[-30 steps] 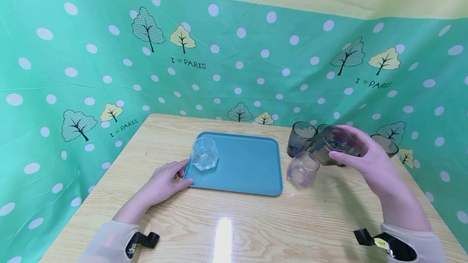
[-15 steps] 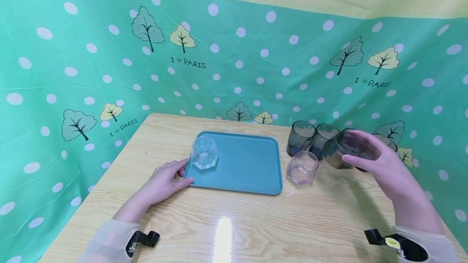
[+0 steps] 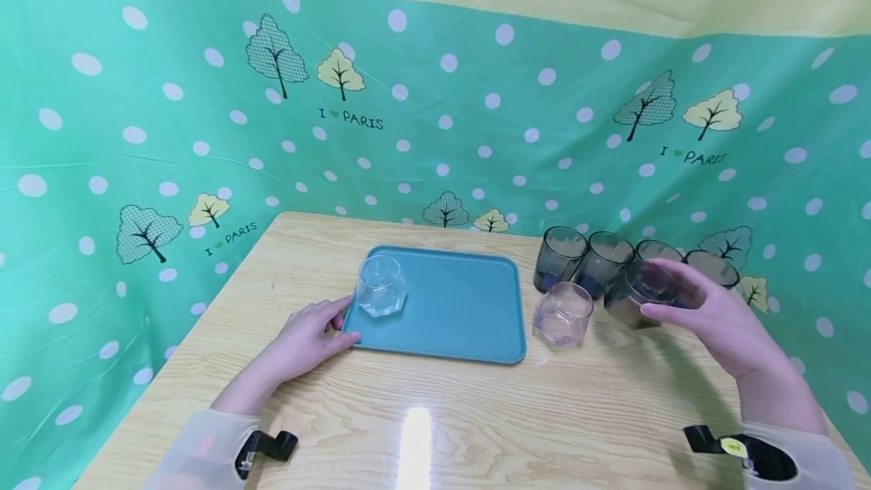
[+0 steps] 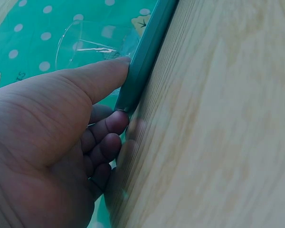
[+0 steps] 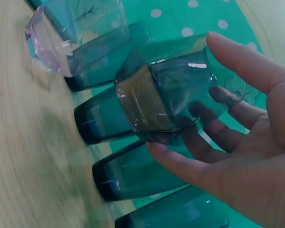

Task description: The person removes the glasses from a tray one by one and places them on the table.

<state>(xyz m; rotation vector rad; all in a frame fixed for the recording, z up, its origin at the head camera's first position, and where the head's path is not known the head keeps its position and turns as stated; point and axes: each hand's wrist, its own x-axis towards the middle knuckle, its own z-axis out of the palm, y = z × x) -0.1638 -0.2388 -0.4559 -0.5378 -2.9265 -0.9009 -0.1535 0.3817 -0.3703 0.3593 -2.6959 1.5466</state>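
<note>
My left hand (image 3: 309,339) holds the near left corner of a blue tray (image 3: 456,308), thumb on its rim and other fingers curled at the edge, as the left wrist view shows. On the tray's left side stands a clear glass (image 3: 381,289) with a faceted base. My right hand (image 3: 717,316) grips a smoky grey glass (image 5: 142,97) with an angular base. That glass is raised off the table and tilted in the right wrist view. Just left of it, a pinkish clear glass (image 3: 563,317) stands on the table.
Several tall dark glasses stand in a row behind the held one, among them a leftmost dark glass (image 3: 561,255) and a rightmost dark glass (image 3: 714,267). A patterned green curtain (image 3: 435,119) hangs behind the wooden table (image 3: 340,414).
My right hand has moved right and nearer with the smoky grey glass, uncovering more of the dark glasses behind. The left hand and the tray have stayed put.
</note>
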